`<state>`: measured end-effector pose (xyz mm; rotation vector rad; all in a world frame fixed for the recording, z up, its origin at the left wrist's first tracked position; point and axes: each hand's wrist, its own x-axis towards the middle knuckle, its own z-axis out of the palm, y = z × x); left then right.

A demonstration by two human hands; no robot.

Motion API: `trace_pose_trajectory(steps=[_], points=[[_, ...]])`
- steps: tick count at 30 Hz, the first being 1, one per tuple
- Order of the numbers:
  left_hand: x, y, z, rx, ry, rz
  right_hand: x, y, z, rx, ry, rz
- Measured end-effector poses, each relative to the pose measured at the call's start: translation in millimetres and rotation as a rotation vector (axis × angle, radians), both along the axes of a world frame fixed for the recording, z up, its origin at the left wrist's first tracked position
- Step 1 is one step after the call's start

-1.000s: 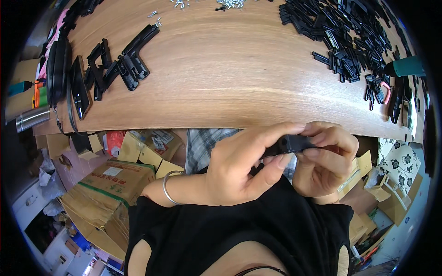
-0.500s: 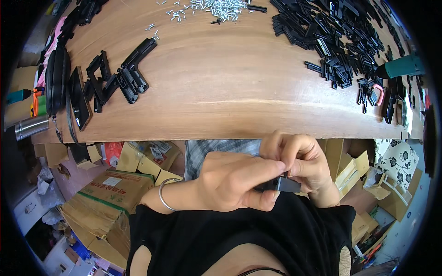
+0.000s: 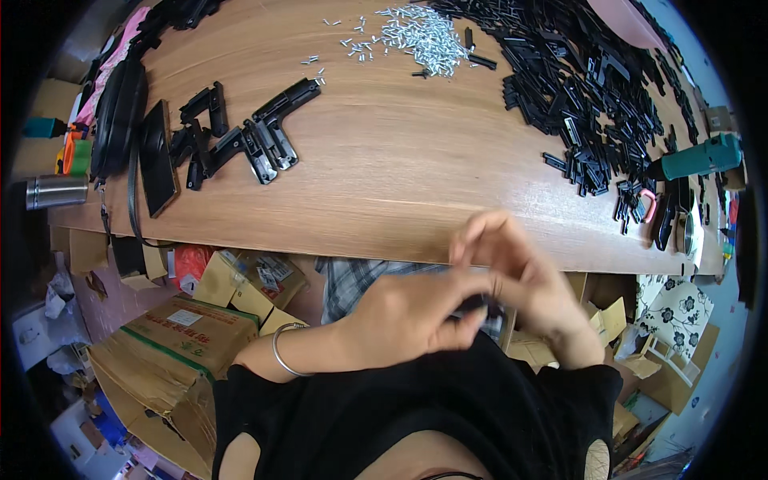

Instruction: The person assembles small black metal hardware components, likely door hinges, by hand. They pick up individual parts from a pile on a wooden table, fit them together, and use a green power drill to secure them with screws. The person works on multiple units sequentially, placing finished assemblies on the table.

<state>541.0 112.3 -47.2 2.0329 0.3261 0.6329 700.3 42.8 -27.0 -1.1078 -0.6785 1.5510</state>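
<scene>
My left hand point(image 3: 416, 314), with a silver bangle at its wrist, grips a small black block-like part point(image 3: 474, 306) between thumb and fingers, in front of my body below the table edge. Fingers hide most of the part, and motion smears it. Close against the left fingertips is my right hand point(image 3: 532, 288), blurred, its fingers raised and apart from the thumb. I make out nothing in it. Beyond my hands, black pistol-shaped pieces point(image 3: 260, 142) lie on the left of the wooden table point(image 3: 416, 176).
A heap of small silver screws or pins point(image 3: 424, 40) lies at the back. Many black parts point(image 3: 572, 96) are piled at the right, near a teal power tool point(image 3: 700, 158). At the left are a flat dark device point(image 3: 158, 160) and a steel cup point(image 3: 56, 192). Cardboard boxes point(image 3: 160, 336) stand below.
My right hand has opened and lifted slightly from the black part, which my left hand still holds. The view has shifted, so the table's things appear lower and mostly farther right.
</scene>
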Motion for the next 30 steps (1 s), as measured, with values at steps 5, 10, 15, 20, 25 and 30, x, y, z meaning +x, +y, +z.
trace_pose_trajectory(steps=[5, 10, 15, 20, 25, 30], points=[[13, 20, -25, -0.396, 0.063, 0.281, 95, 100, -15, 0.464, -1.419, -0.263], [29, 41, -29, 0.346, 0.082, 0.475, 124, 208, -17, 0.894, -1.910, -0.163], [21, 40, -24, 0.425, 0.259, 0.554, 105, 273, -19, 0.542, -2.284, 0.227], [-12, 95, -20, 0.681, 0.300, 0.868, 122, 289, -33, 0.836, -2.303, 0.153], [-37, 141, -26, 0.768, 0.445, 0.961, 118, 275, -13, 0.563, -1.844, -0.124], [-34, 143, -23, 0.791, 0.398, 0.891, 104, 202, 17, 0.272, -0.426, -0.113]])
